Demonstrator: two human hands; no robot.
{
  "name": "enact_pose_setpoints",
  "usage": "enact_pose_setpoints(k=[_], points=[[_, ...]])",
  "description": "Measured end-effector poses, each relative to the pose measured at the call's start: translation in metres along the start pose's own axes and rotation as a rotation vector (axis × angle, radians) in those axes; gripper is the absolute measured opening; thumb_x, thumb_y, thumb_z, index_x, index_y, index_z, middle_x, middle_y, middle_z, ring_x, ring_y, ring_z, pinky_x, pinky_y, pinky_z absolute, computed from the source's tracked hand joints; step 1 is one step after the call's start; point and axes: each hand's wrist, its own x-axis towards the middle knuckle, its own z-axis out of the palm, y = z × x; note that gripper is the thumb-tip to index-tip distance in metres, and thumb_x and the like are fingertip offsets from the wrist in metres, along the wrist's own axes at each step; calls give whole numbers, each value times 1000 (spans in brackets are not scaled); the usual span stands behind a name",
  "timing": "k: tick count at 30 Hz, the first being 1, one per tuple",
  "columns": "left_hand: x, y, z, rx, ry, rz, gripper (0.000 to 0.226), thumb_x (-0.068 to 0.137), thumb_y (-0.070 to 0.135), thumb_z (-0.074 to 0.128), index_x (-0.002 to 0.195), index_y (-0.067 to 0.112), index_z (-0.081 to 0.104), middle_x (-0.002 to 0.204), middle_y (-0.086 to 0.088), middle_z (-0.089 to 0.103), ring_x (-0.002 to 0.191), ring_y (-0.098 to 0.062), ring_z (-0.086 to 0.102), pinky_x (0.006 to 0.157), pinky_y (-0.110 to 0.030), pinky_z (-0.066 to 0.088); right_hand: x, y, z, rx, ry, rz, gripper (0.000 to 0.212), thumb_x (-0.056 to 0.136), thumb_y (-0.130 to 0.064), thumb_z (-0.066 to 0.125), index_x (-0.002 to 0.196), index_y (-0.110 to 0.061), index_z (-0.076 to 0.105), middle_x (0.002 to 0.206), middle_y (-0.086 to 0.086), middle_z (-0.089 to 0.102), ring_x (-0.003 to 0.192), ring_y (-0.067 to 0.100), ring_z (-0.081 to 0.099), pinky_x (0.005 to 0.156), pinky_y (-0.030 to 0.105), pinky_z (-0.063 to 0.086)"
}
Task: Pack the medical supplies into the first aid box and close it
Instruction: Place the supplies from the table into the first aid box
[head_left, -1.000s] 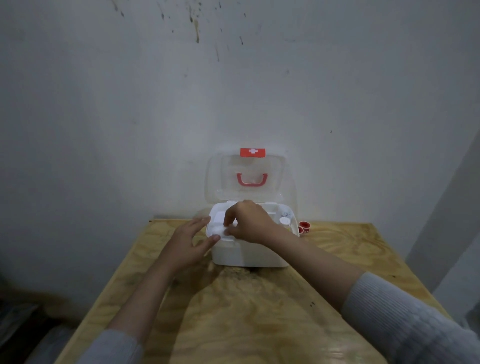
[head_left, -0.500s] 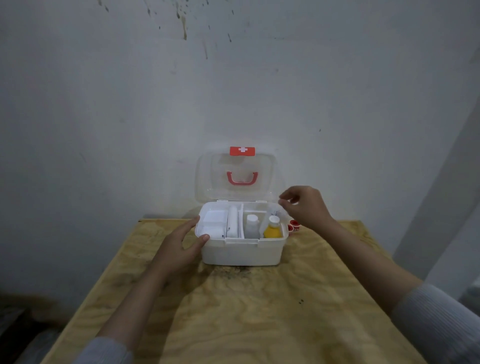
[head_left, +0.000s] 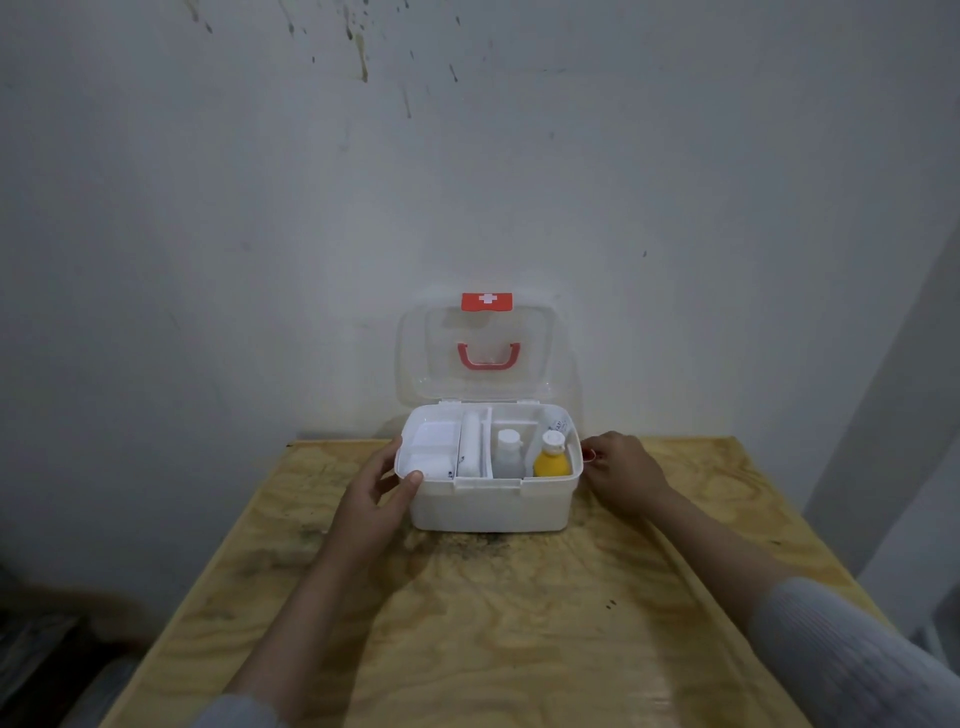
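The white first aid box (head_left: 488, 503) stands open on the table, its clear lid (head_left: 478, 353) with a red handle upright against the wall. Inside are white pads (head_left: 434, 447) at left, a rolled bandage (head_left: 470, 449), a white bottle (head_left: 508, 454) and a yellow bottle (head_left: 551, 457). My left hand (head_left: 376, 491) holds the box's left corner, thumb on the rim. My right hand (head_left: 621, 475) is down on the table just right of the box, fingers curled around a small red-rimmed item (head_left: 588, 455), mostly hidden; whether it is gripped I cannot tell.
The plywood table (head_left: 493, 623) runs toward me, with a dark stain (head_left: 467, 548) in front of the box. A stained white wall (head_left: 467, 182) stands right behind the box. The floor drops away on the left and right of the table.
My right hand left the box's inside, rose past the right rim, then dropped to the table at the small red items beside the box. My left hand stayed on the box's left corner.
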Motion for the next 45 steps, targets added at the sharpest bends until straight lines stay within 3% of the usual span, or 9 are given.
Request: enact_pose_setpoints(k=[6, 10, 17, 21, 25, 30, 34, 39, 45], points=[[0, -4, 2, -54, 11, 4, 58, 74, 50, 64, 129, 32, 53, 129, 10, 61, 116, -11, 60, 95, -42, 52, 5, 3, 6, 104, 31, 35, 9, 79, -20, 63, 84, -23, 70, 82, 5, 54, 82, 23, 57, 71, 34, 49], [0, -4, 5, -72, 22, 19, 49, 79, 40, 63, 126, 31, 55, 122, 12, 64, 110, -7, 63, 92, -39, 53, 4, 7, 5, 174, 65, 71, 10, 77, -18, 71, 83, -11, 69, 87, 7, 52, 68, 7, 55, 77, 32, 52], [1, -7, 4, -79, 25, 48, 46, 79, 40, 63, 124, 35, 56, 121, 16, 64, 108, -2, 62, 87, -29, 53, 2, 10, -2, 111, 13, 57, 15, 75, -26, 75, 83, -15, 69, 86, 3, 51, 76, 15, 56, 69, 29, 45], [3, -9, 4, -86, 26, 44, 53, 78, 40, 64, 129, 30, 54, 125, 13, 62, 111, -5, 62, 89, -33, 53, -1, 14, -15, 96, 30, 30, 17, 73, -29, 77, 81, -16, 70, 79, -2, 48, 66, 4, 49, 55, 16, 34], [4, -10, 4, -87, 30, 51, 49, 81, 36, 64, 128, 31, 53, 126, 13, 61, 111, -5, 61, 89, -32, 53, -5, 10, -45, 85, 106, -32, 16, 74, -29, 78, 82, -17, 71, 79, 2, 52, 66, 9, 50, 56, 13, 31], [4, -11, 3, -102, 16, 49, 42, 82, 37, 64, 123, 41, 54, 123, 17, 61, 111, -6, 60, 87, -34, 54, -8, -25, -87, 175, 188, -121, 17, 73, -33, 78, 81, -19, 71, 84, 6, 57, 68, 8, 55, 62, 19, 41], [5, -13, 3, -85, 26, 46, 49, 84, 34, 65, 131, 31, 52, 129, 10, 59, 115, -11, 58, 88, -34, 54, -9, -72, -103, 219, 182, -206, 21, 71, -34, 79, 83, -19, 72, 87, 6, 58, 74, 15, 59, 64, 20, 47], [6, -11, 2, -68, 17, 30, 51, 80, 44, 65, 129, 37, 52, 126, 16, 57, 113, -10, 58, 82, -27, 54, 1, -133, -91, 218, 102, -340, 23, 70, -34, 80, 85, -17, 72, 88, 6, 60, 74, 18, 59, 70, 29, 50], [7, -15, 2, -65, 15, 6, 53, 84, 39, 65, 134, 32, 48, 133, 8, 55, 116, -14, 57, 87, -33, 55, 22, -178, -50, 152, -94, -394, 27, 76, -30, 76, 91, -8, 71, 73, -9, 58, 70, 11, 55, 61, 21, 47]])
